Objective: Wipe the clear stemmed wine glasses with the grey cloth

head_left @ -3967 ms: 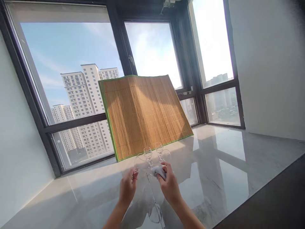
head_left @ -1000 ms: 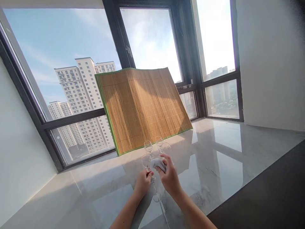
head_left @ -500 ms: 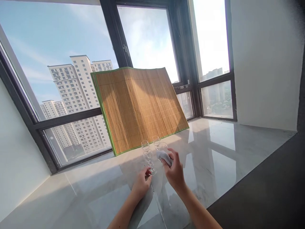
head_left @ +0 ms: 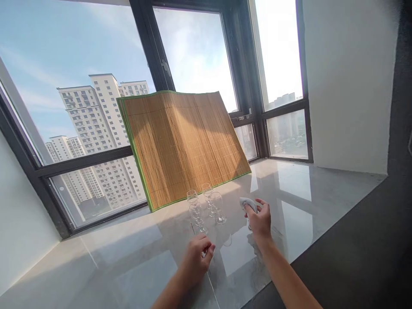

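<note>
My right hand [head_left: 261, 219] is closed round a bunched grey-white cloth [head_left: 248, 203], held over the sill to the right of the glasses. My left hand [head_left: 198, 254] has its fingers curled in, thumb near the fingertips, and nothing shows in it. It is just in front of the nearest stemmed glass [head_left: 197, 211] on the left. Farther right stands another clear stemmed glass [head_left: 217, 208]. Behind these, two more stemmed glasses stand nearer the mat, partly overlapped by the front ones. All the glasses are upright and transparent, so their outlines are faint.
A bamboo mat [head_left: 189, 146] with green edging leans against the dark window frame [head_left: 151, 47] behind the glasses. The glossy marble-look sill [head_left: 122, 257] reflects light, and its front edge slants down at right. White walls stand at both sides.
My right hand has moved right with the cloth, away from the right-hand glass. My left hand has come off the base of the front-left glass, towards me, and its fingers have curled.
</note>
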The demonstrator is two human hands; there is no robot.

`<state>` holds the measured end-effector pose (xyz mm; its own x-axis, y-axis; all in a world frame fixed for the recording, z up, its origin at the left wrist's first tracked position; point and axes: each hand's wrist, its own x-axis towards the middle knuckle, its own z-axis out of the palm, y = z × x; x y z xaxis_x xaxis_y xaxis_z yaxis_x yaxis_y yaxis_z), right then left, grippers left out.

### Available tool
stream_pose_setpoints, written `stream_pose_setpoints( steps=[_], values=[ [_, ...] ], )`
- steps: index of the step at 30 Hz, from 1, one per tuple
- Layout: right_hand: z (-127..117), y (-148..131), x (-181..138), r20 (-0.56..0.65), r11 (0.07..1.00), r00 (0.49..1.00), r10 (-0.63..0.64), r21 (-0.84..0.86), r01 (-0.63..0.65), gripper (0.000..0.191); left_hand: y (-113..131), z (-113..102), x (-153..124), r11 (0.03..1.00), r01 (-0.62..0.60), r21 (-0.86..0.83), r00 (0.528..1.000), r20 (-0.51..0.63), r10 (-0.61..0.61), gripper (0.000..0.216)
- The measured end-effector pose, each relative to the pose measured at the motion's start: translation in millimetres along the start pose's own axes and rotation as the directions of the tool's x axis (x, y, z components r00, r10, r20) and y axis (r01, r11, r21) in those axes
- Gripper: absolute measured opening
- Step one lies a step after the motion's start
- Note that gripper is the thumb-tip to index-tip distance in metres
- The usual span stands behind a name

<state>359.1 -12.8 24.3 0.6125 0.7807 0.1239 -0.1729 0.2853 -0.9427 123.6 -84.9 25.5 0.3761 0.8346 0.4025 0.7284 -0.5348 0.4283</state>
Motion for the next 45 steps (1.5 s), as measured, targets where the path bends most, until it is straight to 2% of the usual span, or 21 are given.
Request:
stream_pose_setpoints(
  steps=[5, 10, 17, 20, 22, 26, 29, 32, 34, 38, 42, 45],
  values=[
    [4, -3, -3, 0.059, 1.0, 0.998, 0.02, -0.019, -0.019, 0.052, -4, 0, 1, 1.0, 0.004, -0.01, 1.0, 0.005, -0.004, 0.035],
    [4, 2, 0, 0.061, 0.998, 0.996, 0.058, -0.002, -0.058, 0.058, -7, -2, 3, 0.999, 0.039, 0.015, 0.999, -0.015, -0.038, 0.035],
    [4, 2, -2, 0.079, 0.998, 0.995, 0.067, 0.009, -0.068, 0.054, -16, -1, 4, 0.979, 0.172, 0.108, 0.983, -0.074, -0.165, 0.024],
    [4, -1, -3, 0.084, 0.997, 0.994, 0.071, 0.004, -0.071, 0.054, -28, 1, 4, 0.961, 0.224, 0.161, 0.974, -0.029, -0.223, 0.041],
    [4, -3, -4, 0.093, 0.997, 0.993, 0.076, -0.009, -0.075, 0.054, -34, 1, 5, 0.952, 0.233, 0.198, 0.968, 0.049, -0.247, 0.052],
    [3, -5, -6, 0.106, 0.996, 0.991, 0.087, -0.034, -0.084, 0.053, -34, -6, 10, 0.952, 0.168, 0.257, 0.954, 0.201, -0.223, 0.053],
    [2, -5, -7, 0.108, 0.996, 0.99, 0.089, -0.038, -0.085, 0.054, -30, -15, 13, 0.944, 0.129, 0.302, 0.964, 0.184, -0.191, 0.045],
    [1, -5, -7, 0.103, 0.995, 0.99, 0.092, -0.034, -0.089, 0.054, -33, -28, 12, 0.91, 0.171, 0.378, 0.96, 0.142, -0.24, 0.039],
    [1, -4, -7, 0.103, 0.995, 0.99, 0.096, -0.032, -0.093, 0.054, -44, -38, 9, 0.863, 0.269, 0.428, 0.934, 0.102, -0.342, 0.037],
    [0, -1, -6, 0.111, 0.995, 0.989, 0.101, -0.036, -0.098, 0.057, -81, -59, 1, 0.726, 0.494, 0.478, 0.84, -0.048, -0.54, 0.037],
    [1, 4, -4, 0.114, 0.995, 0.988, 0.103, -0.02, -0.101, 0.06, -117, -72, -8, 0.635, 0.609, 0.474, 0.772, -0.17, -0.613, 0.045],
    [1, 7, -3, 0.124, 0.994, 0.986, 0.109, -0.025, -0.107, 0.059, -132, -72, -9, 0.559, 0.704, 0.439, 0.693, -0.25, -0.676, 0.052]
  ],
)
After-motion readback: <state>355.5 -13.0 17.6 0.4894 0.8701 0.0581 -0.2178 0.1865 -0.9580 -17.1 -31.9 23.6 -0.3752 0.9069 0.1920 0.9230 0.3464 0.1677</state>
